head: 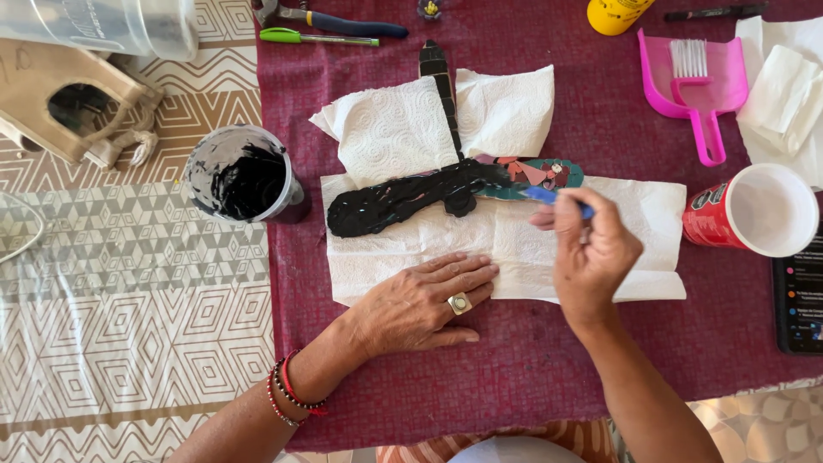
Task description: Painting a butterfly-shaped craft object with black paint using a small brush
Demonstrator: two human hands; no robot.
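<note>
A dragonfly-shaped mosaic piece lies on white paper towels; its left wing and body are smeared black, its right wing still shows coloured tiles. My right hand grips a blue-handled tool, whose tip touches the right wing. My left hand rests flat, fingers together, on the front edge of the paper towel. It wears a ring, with red bead bracelets on the wrist.
A cup of black paste stands left of the piece. A red cup sits at the right, a pink dustpan with brush behind it, a phone at far right. Pliers and a green pen lie at the back. The maroon cloth covers the table.
</note>
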